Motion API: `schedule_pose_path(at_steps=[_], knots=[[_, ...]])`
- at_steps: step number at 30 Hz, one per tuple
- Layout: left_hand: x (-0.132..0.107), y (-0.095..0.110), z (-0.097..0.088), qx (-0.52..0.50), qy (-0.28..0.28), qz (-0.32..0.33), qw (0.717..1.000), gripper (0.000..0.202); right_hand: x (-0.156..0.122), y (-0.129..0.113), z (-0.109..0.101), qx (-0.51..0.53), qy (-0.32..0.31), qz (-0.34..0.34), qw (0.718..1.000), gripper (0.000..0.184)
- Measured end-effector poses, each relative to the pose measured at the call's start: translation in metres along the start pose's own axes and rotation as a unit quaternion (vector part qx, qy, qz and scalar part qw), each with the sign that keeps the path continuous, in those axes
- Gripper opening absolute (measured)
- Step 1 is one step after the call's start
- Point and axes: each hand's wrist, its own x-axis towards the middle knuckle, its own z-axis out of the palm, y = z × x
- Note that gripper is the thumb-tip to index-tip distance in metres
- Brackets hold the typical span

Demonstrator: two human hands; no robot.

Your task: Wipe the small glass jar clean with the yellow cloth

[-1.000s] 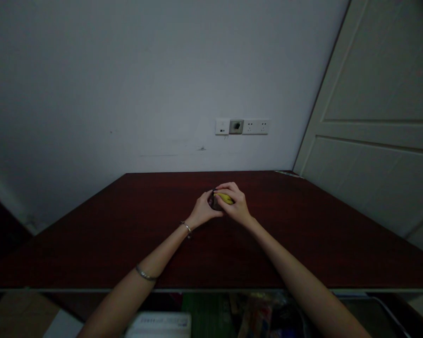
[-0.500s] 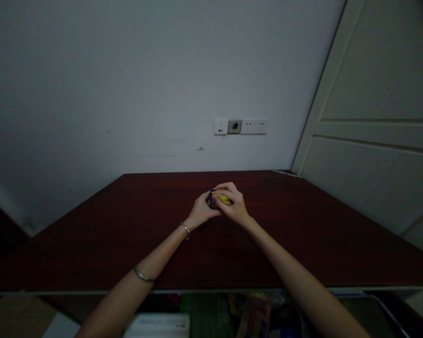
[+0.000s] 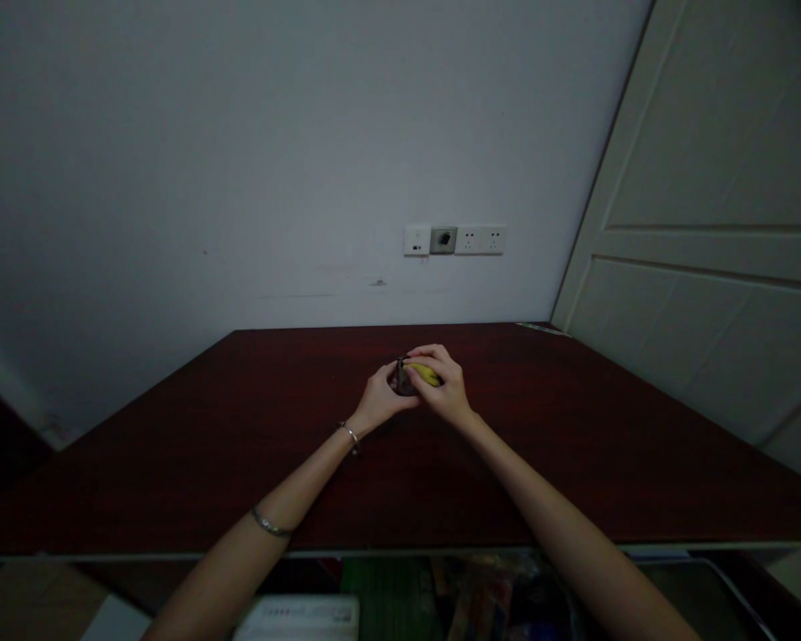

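Observation:
Both my hands meet at the middle of a dark red-brown table (image 3: 240, 445). My right hand (image 3: 446, 392) is curled over a small yellow object (image 3: 424, 373). My left hand (image 3: 379, 401) pinches a small dark object (image 3: 402, 381) that sits right against the yellow one. Fingers cover most of both pieces, so their shapes stay unclear. Thin bracelets show on my left wrist and forearm.
A white wall with a row of sockets (image 3: 455, 240) stands behind the table. A pale panelled door (image 3: 707, 231) is at the right. Below the table's near edge lie a white box (image 3: 300, 619) and mixed colourful items (image 3: 454, 596).
The hands have stayed together on the small objects with only slight shifts; the view has drifted a little.

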Motion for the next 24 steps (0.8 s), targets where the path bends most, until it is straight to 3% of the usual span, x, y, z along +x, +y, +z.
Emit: schedule_pose_path(at_steps=[4,10,17,24], knots=[[0.0,0.001,0.001,-0.045,0.008,-0.017,0.999,0.06,0.0,-0.002,0.0,0.004,-0.011,-0.019,1.0,0.013],[-0.001,0.008,0.002,-0.083,0.014,-0.019,0.996,0.067,0.006,0.004,-0.001,0.048,0.053,0.065,0.995,0.013],[0.001,0.005,0.001,-0.098,0.013,-0.04,0.994,0.061,0.0,-0.002,-0.001,0.026,0.011,0.014,0.999,0.013],[-0.001,0.015,0.001,-0.126,0.025,-0.035,0.991,0.066,0.005,0.003,-0.002,0.067,0.051,0.06,0.995,0.013]])
